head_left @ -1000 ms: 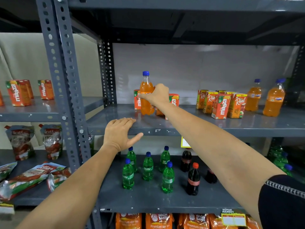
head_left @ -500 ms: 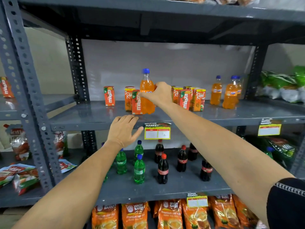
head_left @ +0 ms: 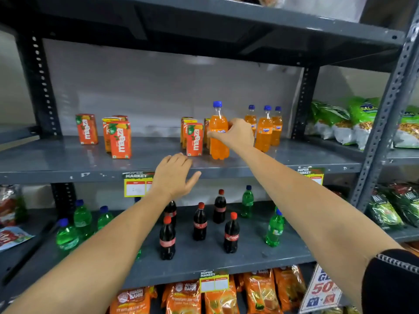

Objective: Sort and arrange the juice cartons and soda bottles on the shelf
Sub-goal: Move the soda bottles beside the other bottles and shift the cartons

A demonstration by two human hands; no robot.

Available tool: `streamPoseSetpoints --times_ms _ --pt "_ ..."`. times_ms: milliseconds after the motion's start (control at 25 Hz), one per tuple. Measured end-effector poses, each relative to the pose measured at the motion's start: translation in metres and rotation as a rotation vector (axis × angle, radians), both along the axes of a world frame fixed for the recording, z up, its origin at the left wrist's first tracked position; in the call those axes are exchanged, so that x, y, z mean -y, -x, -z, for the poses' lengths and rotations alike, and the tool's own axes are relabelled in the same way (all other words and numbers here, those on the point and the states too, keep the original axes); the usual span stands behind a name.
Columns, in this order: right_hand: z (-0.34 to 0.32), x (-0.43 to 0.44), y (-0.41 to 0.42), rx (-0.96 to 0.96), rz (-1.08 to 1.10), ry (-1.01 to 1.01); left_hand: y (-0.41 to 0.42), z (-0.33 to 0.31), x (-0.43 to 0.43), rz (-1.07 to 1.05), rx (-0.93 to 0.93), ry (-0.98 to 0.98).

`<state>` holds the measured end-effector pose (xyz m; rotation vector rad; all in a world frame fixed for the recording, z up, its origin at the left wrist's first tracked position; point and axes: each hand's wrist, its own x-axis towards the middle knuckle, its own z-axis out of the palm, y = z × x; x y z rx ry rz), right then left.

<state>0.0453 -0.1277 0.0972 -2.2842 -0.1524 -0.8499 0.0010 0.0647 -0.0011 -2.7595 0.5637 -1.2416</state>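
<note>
The grey shelf (head_left: 68,159) carried juice cartons (head_left: 120,140) at left and centre and three orange soda bottles (head_left: 264,130) grouped at far right. A fourth orange bottle (head_left: 218,132) stood upright, long axis vertical, between the centre cartons and that group, its base at or just above the shelf. The right hand (head_left: 238,134), the nearer hand, was wrapped around its midsection from the right, arm extended forward. The group lay just right of this hand, so a short rightward shift appeared sufficient. The left hand (head_left: 173,176) rested flat, fingers loosely spread, on the shelf's near edge, holding nothing.
</note>
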Motion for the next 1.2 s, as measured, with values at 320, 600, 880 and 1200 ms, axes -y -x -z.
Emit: streamPoseSetpoints --times_ms 320,600,880,1200 --pt "0.003 0.131 -0.024 -0.006 0.149 -0.072 -0.028 -0.008 0.136 0.024 -0.070 0.077" --pt "-0.007 0.203 -0.046 -0.065 0.198 -0.202 -0.041 -0.010 0.190 -0.041 -0.064 0.109" --pt "0.000 0.229 -0.073 -0.149 0.201 -0.269 -0.046 0.000 0.194 -0.020 0.092 0.119" --pt "0.001 0.225 -0.084 -0.157 0.203 -0.294 -0.048 0.000 0.195 -0.029 0.117 0.117"
